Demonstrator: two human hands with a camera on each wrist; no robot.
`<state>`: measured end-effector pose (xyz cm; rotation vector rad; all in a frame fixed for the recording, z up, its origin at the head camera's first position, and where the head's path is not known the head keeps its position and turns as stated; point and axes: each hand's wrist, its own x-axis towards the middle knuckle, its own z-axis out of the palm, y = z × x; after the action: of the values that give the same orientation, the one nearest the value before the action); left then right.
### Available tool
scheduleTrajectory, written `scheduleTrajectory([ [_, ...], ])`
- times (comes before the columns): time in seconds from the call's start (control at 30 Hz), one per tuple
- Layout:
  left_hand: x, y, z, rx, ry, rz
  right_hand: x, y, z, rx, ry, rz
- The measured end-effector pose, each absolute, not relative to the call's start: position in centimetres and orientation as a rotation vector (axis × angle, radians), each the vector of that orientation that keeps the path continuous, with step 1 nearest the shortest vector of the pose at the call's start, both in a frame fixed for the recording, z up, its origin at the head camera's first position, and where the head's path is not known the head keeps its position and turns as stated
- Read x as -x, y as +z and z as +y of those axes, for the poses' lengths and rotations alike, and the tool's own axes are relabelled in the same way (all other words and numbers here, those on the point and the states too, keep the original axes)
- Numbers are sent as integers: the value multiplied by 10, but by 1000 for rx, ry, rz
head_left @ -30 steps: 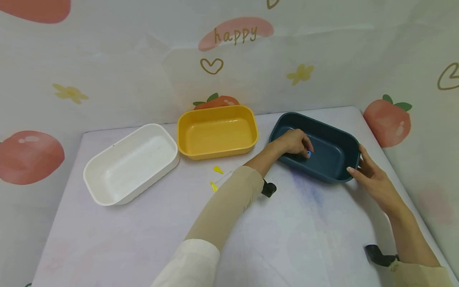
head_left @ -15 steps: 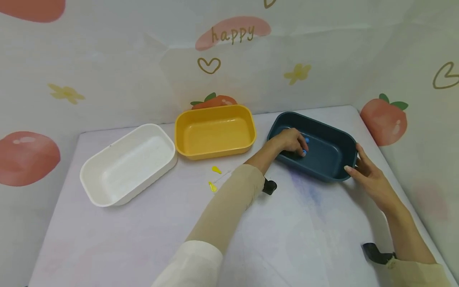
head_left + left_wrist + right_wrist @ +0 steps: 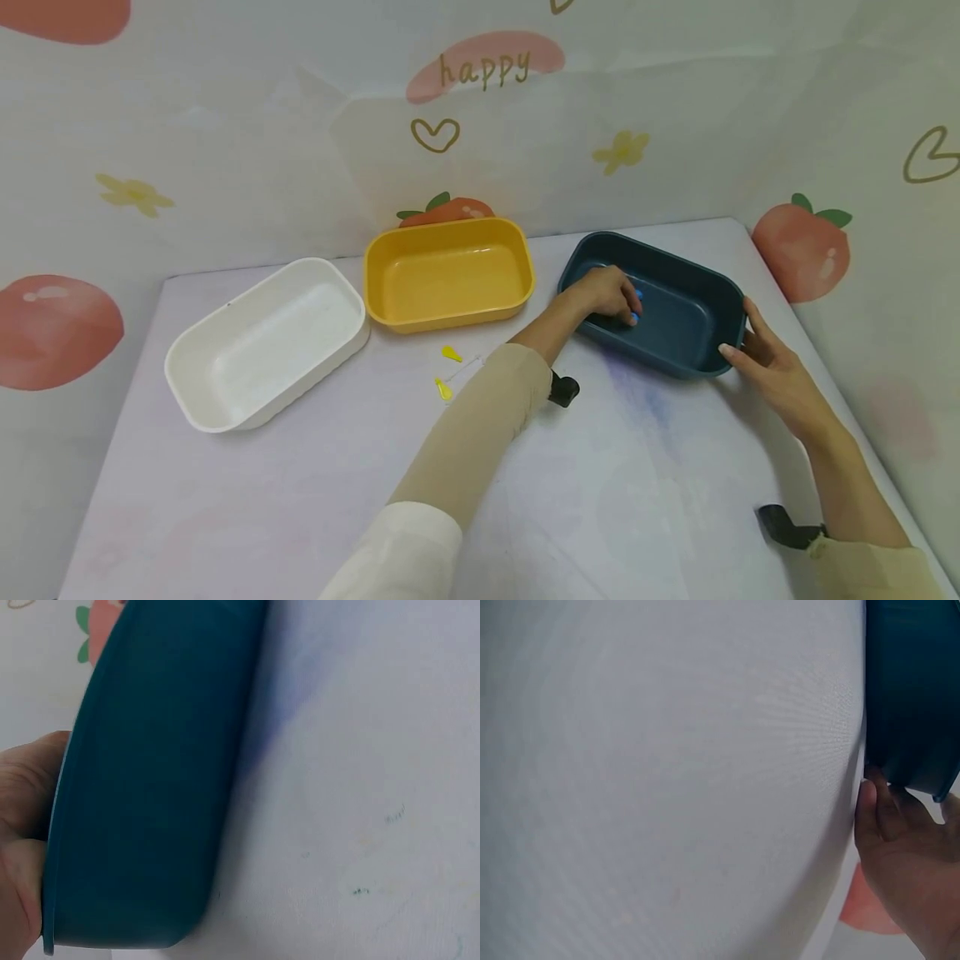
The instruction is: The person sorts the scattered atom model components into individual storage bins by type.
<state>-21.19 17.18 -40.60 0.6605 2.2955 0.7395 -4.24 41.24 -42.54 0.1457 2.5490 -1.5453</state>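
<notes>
Inside the dark blue bin [image 3: 690, 321] is my left hand [image 3: 609, 293], fingers curled downward near its left end. One small blue piece [image 3: 634, 318] shows at the fingertips, seemingly pinched there; a second blue piece [image 3: 639, 294] shows just past the fingers. Their exact kind is too small to tell, and the palm hides anything beneath. With the thumb on the near side and fingers round the end wall, my right hand [image 3: 780, 379] grips the bin's right end. The right wrist view has those fingers against the bin's wall [image 3: 915, 697].
Left of the bin stand a yellow bin [image 3: 450, 287] and, farther left, a white bin [image 3: 266, 346]. Small yellow pieces [image 3: 452, 354] lie on the white-covered table [image 3: 600, 500] in front of the yellow bin, beside the left sleeve. A printed cloth hangs behind.
My left hand has shifted slightly left within the dark blue bin, and a second blue piece has come into sight by its fingers. The right hand keeps its grip on the bin's end.
</notes>
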Motion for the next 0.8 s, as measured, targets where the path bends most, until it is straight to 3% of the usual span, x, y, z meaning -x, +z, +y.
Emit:
scheduleTrajectory([
  [0.4, 215, -406, 167, -752, 955, 2233, 43, -424, 411, -154, -1532, 2546],
  [0.8, 213, -379, 150, -927, 1036, 2197, 42, -421, 410, -181, -1508, 2540],
])
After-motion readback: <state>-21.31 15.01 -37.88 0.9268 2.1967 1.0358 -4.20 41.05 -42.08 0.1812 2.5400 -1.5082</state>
